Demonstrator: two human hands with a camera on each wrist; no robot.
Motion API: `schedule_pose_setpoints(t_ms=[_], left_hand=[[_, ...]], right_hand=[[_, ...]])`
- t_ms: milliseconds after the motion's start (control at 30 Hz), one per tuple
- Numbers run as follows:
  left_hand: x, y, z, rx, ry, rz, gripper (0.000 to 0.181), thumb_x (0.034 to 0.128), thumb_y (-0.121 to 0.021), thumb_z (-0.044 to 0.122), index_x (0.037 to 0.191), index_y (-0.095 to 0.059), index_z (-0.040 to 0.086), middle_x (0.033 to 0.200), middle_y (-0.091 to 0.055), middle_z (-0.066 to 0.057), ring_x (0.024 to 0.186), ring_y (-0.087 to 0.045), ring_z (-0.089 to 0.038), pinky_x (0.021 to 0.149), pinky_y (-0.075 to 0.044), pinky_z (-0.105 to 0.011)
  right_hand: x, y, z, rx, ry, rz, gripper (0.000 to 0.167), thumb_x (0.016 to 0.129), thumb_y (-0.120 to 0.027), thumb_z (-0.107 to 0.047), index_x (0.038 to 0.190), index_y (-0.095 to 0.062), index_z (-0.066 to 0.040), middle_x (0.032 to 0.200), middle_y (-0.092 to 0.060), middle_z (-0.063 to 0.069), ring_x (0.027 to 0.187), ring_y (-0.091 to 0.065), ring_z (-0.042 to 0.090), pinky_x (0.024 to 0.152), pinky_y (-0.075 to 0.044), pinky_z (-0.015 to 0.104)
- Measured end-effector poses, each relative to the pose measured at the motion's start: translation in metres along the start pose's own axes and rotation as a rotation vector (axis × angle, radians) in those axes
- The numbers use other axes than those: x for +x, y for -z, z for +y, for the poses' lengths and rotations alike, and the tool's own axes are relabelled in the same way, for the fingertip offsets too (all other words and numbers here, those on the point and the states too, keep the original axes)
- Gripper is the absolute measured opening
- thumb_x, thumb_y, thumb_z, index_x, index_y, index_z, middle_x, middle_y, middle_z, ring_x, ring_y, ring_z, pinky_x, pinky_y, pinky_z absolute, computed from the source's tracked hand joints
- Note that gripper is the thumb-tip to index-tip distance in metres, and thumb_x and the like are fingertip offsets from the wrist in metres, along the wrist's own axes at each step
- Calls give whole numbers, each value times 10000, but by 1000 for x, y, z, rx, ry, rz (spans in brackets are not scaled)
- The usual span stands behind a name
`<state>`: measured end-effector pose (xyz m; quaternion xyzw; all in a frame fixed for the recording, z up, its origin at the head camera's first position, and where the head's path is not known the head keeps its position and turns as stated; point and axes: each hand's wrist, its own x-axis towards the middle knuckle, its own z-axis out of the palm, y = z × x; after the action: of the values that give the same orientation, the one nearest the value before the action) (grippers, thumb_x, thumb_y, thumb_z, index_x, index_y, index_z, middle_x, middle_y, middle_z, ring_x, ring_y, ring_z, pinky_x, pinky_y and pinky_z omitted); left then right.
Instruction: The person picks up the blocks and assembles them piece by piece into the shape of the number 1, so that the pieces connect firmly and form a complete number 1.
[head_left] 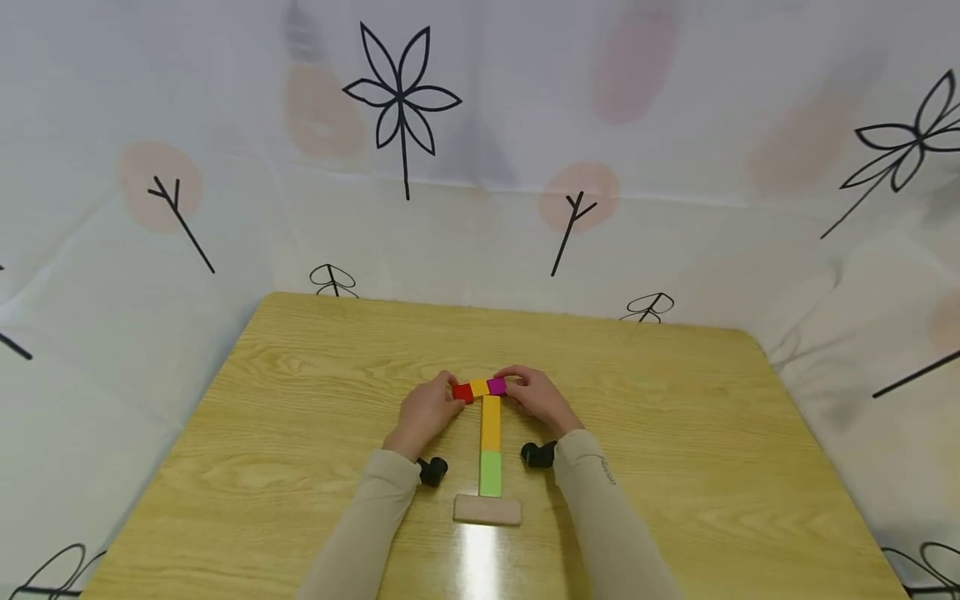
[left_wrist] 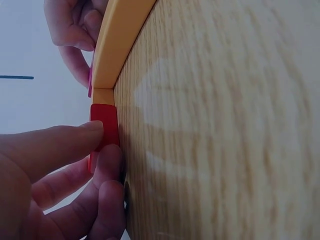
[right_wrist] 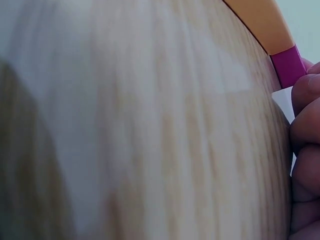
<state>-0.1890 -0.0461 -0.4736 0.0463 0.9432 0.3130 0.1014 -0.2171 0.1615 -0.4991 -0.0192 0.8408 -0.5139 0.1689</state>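
In the head view, three small blocks sit side by side on the table: a red block (head_left: 462, 393), an orange block (head_left: 479, 388) and a purple block (head_left: 497, 387). My left hand (head_left: 427, 414) holds the red one between thumb and fingers, as the left wrist view also shows. From the right, my right hand (head_left: 542, 398) grips the purple block's outer end. Below the row, a long orange block (head_left: 491, 423) points toward me, followed in line by a green block (head_left: 491, 474). Crosswise at the near end lies a plain wooden block (head_left: 487, 510).
The blocks lie on a wood-grain table (head_left: 300, 467). A pale patterned cloth (head_left: 480, 242) hangs behind it and along both sides. Small black cameras on the left wrist (head_left: 432, 472) and right wrist (head_left: 537, 455) flank the line of blocks.
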Motion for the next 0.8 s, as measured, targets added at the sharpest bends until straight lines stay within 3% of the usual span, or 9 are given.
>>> schedule_pose_setpoints(t_ms=[800], left_hand=[[-4, -3, 0, 14, -22, -2, 375, 807, -656, 236, 1133, -517, 113, 748, -571, 26, 630, -507, -124, 566, -393, -275]], right_hand=[[-3, -1, 2, 5, -21, 14, 220, 850, -538, -225, 1055, -615, -234, 605, -477, 33, 440, -361, 150, 443, -330, 246]])
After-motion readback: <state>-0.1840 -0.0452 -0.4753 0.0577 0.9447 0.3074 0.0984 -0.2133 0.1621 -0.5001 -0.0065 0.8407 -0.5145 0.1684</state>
